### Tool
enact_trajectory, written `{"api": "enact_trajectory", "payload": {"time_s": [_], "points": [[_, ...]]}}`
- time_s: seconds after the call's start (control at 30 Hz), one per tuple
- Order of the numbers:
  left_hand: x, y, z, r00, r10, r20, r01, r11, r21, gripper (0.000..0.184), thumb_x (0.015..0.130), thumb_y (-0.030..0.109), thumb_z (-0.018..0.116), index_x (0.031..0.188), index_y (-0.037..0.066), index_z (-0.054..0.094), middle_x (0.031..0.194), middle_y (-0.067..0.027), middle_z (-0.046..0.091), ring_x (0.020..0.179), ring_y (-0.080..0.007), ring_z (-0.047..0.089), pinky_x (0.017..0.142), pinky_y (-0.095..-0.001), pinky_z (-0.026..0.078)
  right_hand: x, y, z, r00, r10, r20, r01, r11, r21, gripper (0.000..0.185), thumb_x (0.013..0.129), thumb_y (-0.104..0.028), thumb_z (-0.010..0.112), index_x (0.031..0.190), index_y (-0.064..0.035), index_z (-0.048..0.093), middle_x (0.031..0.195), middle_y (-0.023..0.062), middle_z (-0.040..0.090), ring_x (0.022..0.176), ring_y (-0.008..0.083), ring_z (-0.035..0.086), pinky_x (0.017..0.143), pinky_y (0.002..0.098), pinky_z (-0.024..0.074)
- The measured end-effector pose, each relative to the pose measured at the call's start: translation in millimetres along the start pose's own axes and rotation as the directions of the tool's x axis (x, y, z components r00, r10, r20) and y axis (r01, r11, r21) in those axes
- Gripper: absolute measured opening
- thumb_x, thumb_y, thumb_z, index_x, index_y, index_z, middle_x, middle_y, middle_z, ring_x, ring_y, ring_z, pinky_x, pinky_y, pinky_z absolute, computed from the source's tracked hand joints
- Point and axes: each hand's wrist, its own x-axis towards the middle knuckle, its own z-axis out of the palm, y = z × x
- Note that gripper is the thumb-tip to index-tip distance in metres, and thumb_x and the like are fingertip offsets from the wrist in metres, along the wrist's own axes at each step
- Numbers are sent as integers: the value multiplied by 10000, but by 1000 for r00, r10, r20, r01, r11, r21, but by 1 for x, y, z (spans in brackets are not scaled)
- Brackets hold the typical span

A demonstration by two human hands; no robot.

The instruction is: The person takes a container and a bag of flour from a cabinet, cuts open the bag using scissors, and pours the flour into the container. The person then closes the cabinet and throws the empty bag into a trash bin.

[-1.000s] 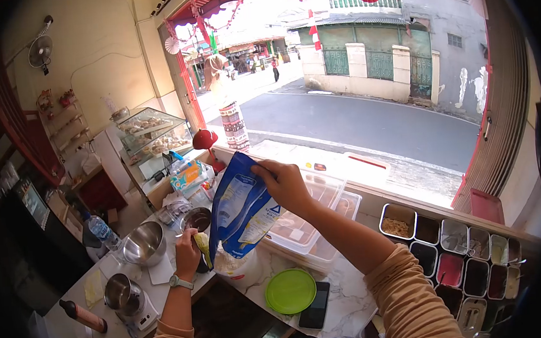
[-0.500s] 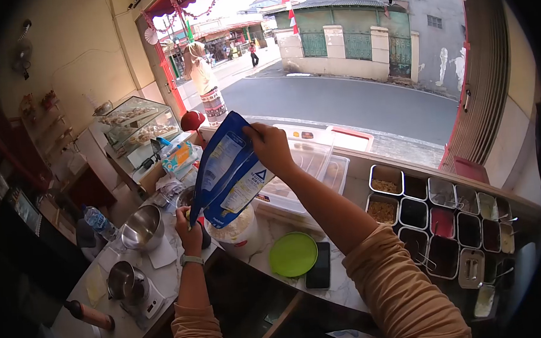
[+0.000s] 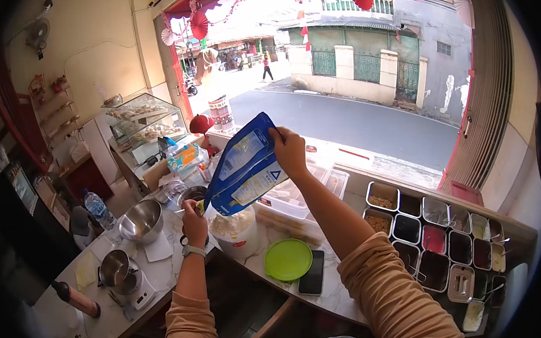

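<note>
A blue printed pouch (image 3: 241,174) hangs tilted above a white tub (image 3: 238,244) that holds pale powder (image 3: 232,223). My right hand (image 3: 290,153) is closed on the pouch's upper right corner. Lower down, my left hand (image 3: 194,224) pinches the pouch's lower left end, beside the tub's rim. The pouch hides part of the tub's far side. In front of the tub lie a round green lid (image 3: 288,260) and a dark phone (image 3: 312,272).
To the left stand a large steel bowl (image 3: 142,221), a smaller steel bowl (image 3: 117,269) by a white scale (image 3: 144,293), and a water bottle (image 3: 99,210). Clear plastic boxes (image 3: 294,205) sit behind the tub. Several topping containers (image 3: 434,239) fill the right side.
The pouch has risen a little and moved right, with both hands still on it. My view has tilted upward, showing more of the street and decorations.
</note>
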Motion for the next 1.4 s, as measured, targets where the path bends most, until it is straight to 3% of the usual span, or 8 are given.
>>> {"api": "enact_trajectory", "payload": {"time_s": [0.2, 0.33, 0.43, 0.57, 0.63, 0.67, 1.0, 1.4], "points": [[-12, 3, 7, 997, -69, 29, 70, 997, -22, 354, 785, -117, 531, 1067, 44, 391, 900, -207, 635, 918, -418, 635, 755, -441, 501, -1, 16, 11, 999, -41, -6, 41, 999, 17, 244, 914, -216, 575, 935, -3, 691, 719, 214, 641, 657, 374, 640, 616, 403, 480], [-19, 26, -10, 1000, 20, -11, -20, 999, 35, 283, 873, 37, 603, 1047, 30, 381, 837, -169, 662, 837, -361, 670, 686, -401, 504, 11, 27, 21, 994, -54, 93, 46, 995, 85, 292, 914, -252, 599, 922, 27, 684, 605, 150, 604, 504, 159, 522, 524, 327, 414], [0, 27, -11, 999, 47, -10, -46, 997, 63, 340, 848, 39, 640, 1062, 29, 376, 845, -184, 657, 843, -371, 667, 691, -397, 502, 24, 27, 26, 990, -84, 117, 76, 994, 77, 238, 912, -222, 586, 931, -7, 685, 690, 211, 627, 612, 359, 621, 576, 383, 460], [3, 27, -18, 992, 15, 126, -45, 970, 237, 339, 863, 29, 562, 1140, 43, 367, 928, -247, 641, 879, -430, 629, 706, -485, 496, 28, 28, 26, 986, -94, 138, 85, 994, 73, 232, 911, -214, 592, 921, -6, 695, 670, 206, 622, 584, 329, 622, 574, 373, 458], [8, 31, -20, 983, -29, 179, -28, 951, 308, 252, 896, 39, 506, 1124, 49, 399, 878, -256, 631, 817, -437, 628, 688, -507, 494, 36, 34, 29, 979, -132, 156, 127, 991, 42, 281, 914, -256, 604, 977, 0, 700, 666, 151, 658, 559, 162, 602, 571, 310, 454], [11, 21, -22, 972, 139, 192, -193, 935, 298, 206, 891, 40, 506, 1084, 39, 437, 851, -247, 635, 785, -429, 631, 682, -498, 500, 39, 29, 29, 977, -106, 187, 99, 994, 46, 283, 913, -260, 604, 980, -4, 702, 675, 150, 663, 570, 167, 614, 579, 311, 460], [31, 34, -44, 897, 57, 439, -175, 957, 233, 195, 846, 71, 579, 1022, 23, 650, 772, -241, 654, 736, -368, 660, 660, -417, 516, 43, -11, 37, 935, -291, 202, 287, 957, 49, 201, 911, -230, 579, 934, -75, 706, 735, 192, 649, 664, 361, 643, 601, 407, 491], [21, 30, -36, 865, -63, 498, -48, 977, 207, 284, 866, 56, 524, 1128, 45, 632, 866, -205, 678, 724, -276, 675, 667, -347, 505, 42, -24, 66, 597, -726, 341, 790, 606, -94, 141, 903, -188, 570, 1044, -173, 577, 902, 44, 683, 723, 274, 678, 574, 384, 531]]}}
